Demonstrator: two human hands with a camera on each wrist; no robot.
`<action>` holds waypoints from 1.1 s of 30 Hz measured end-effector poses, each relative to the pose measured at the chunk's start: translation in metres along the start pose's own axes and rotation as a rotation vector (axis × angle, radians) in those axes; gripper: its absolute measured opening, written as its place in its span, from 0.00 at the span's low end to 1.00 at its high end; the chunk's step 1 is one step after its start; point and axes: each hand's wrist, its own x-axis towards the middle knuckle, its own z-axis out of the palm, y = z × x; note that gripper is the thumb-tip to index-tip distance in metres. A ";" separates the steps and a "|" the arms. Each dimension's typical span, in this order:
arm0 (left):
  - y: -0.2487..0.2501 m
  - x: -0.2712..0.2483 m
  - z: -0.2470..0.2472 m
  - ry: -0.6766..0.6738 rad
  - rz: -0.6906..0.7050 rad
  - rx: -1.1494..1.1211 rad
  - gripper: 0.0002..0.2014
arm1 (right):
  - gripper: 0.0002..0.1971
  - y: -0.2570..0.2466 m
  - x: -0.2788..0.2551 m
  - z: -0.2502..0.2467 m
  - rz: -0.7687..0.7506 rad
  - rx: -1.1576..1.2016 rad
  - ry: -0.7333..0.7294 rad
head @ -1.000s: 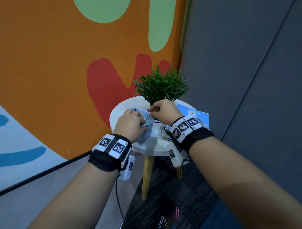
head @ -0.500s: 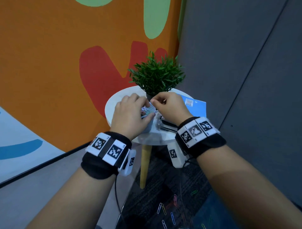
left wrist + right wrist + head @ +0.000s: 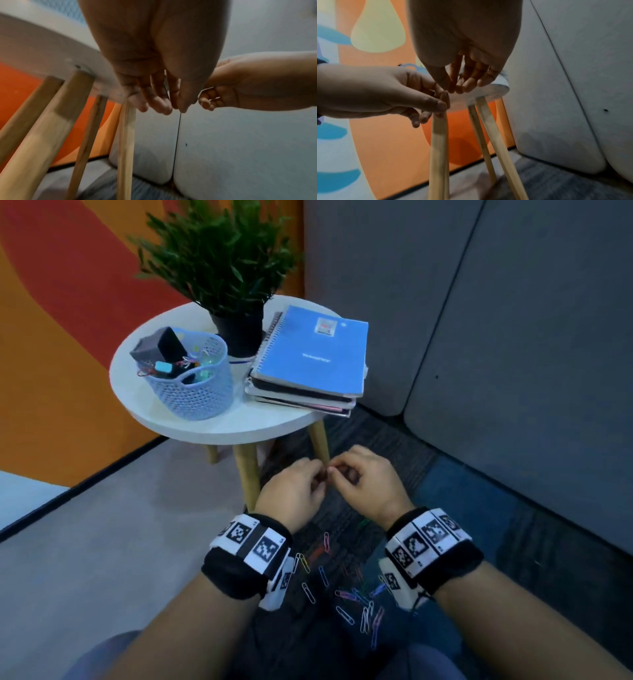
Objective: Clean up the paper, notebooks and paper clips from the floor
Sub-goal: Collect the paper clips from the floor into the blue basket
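Left hand and right hand are held fingertip to fingertip below the table, fingers loosely curled, nothing visibly gripped. Paper clips are scattered on the carpet beneath; notebooks are stacked on the table beside the basket.

The plant is cut off by the top edge. Whether the left hand or right hand pinches anything is too small to tell; the basket contents blur together.

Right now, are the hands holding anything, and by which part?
Cannot tell: left hand and right hand have fingertips pinched together, showing nothing between them.
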 end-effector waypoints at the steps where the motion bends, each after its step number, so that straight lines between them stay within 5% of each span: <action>1: -0.004 0.001 0.013 -0.029 -0.005 0.009 0.06 | 0.06 0.011 -0.005 0.004 0.017 -0.026 -0.049; 13: -0.062 0.002 0.162 -0.465 -0.202 0.141 0.17 | 0.11 0.140 -0.054 0.078 0.113 -0.303 -0.661; 26: -0.070 -0.043 0.280 -0.932 -0.209 0.199 0.36 | 0.25 0.228 -0.103 0.129 0.130 -0.405 -1.257; 33: -0.065 -0.057 0.297 -0.795 -0.195 0.247 0.33 | 0.26 0.235 -0.111 0.135 0.030 -0.430 -1.221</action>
